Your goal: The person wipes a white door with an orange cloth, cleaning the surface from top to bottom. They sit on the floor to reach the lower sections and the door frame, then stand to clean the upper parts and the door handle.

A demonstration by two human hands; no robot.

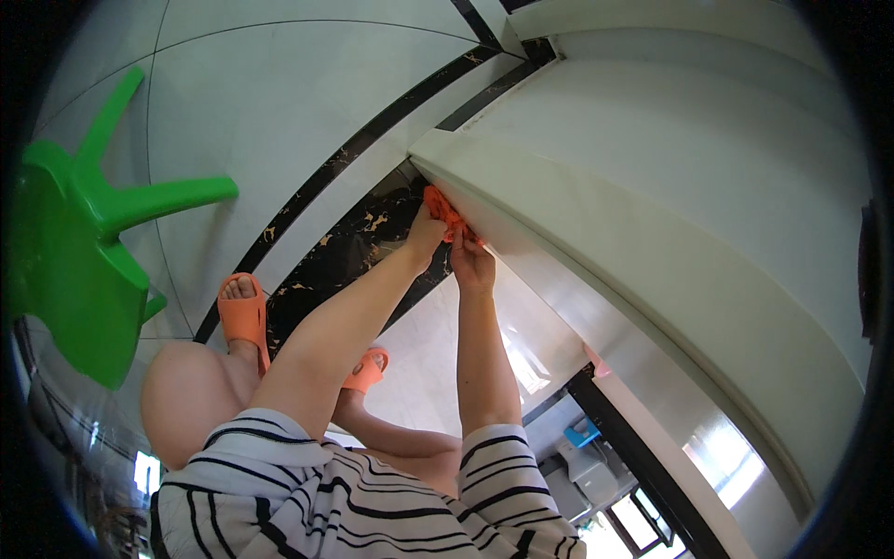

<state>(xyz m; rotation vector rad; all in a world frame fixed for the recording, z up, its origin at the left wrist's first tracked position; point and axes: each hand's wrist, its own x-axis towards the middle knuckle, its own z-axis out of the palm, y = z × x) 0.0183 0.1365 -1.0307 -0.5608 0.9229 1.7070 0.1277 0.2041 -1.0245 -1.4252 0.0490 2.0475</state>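
Note:
An orange-red cloth is bunched low against a white door-frame panel, where the panel meets a black marble threshold strip with gold veining. My left hand grips the lower left of the cloth with its fingers curled. Close beside it, my right hand pinches the lower right end of the cloth with its fingertips. Both arms stretch forward from striped sleeves. Parts of the cloth are hidden behind the fingers.
A green plastic stool lies tipped at the left, legs pointing sideways. My feet, in orange slippers, straddle the threshold. A pink item shows near the frame's lower edge. A white toilet stands beyond at lower right.

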